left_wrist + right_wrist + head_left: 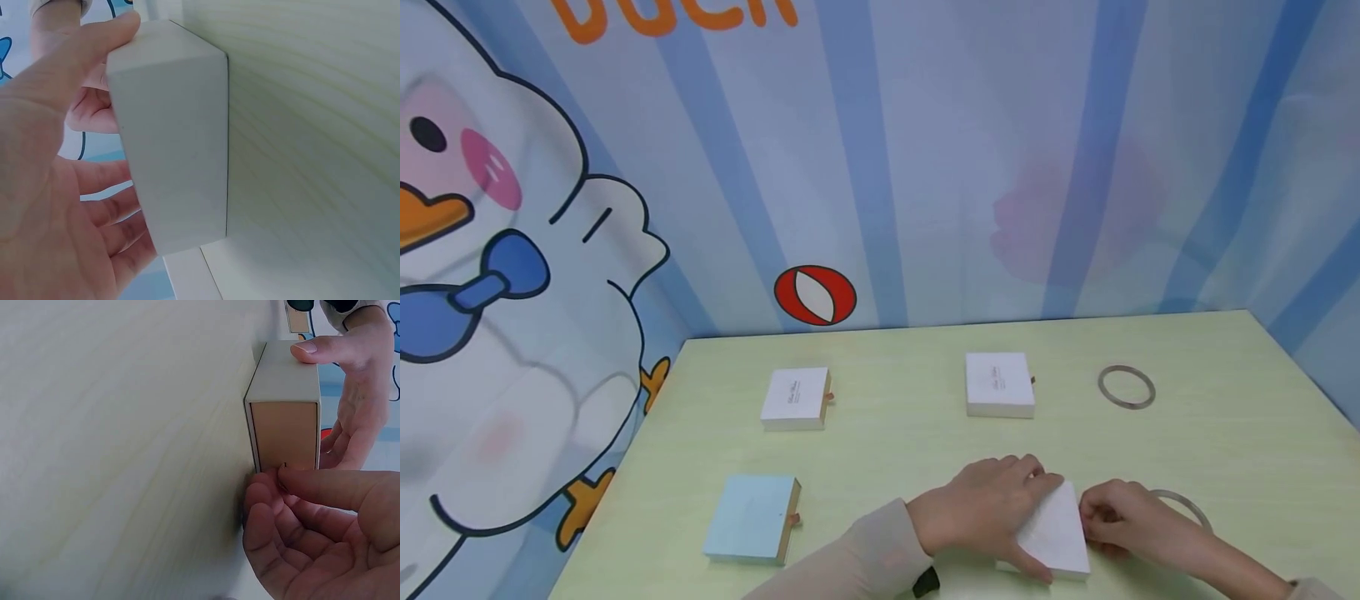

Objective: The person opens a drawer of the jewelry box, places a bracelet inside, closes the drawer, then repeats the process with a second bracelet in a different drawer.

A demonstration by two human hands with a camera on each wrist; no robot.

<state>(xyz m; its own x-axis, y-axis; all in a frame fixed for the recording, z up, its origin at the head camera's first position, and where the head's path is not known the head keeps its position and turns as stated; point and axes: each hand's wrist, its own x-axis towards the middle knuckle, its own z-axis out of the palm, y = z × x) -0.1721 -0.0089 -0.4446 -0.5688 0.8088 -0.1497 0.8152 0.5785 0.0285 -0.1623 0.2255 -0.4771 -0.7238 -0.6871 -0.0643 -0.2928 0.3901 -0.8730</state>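
A white drawer-style box lies near the table's front edge, between my two hands. My left hand grips it from the left, its thumb on the near side and its fingers spread toward the far side. At the box's right side is my right hand; its thumb and curled forefinger pinch at the tan drawer face. The pull tab there is almost wholly covered by the fingertips. The drawer sits flush in its sleeve. Partly behind my right hand lies a grey bangle.
Two more white boxes stand farther back, a left one and a middle one. A light blue box lies at front left. Another grey bangle is at back right. A printed cloth backdrop rises behind the table.
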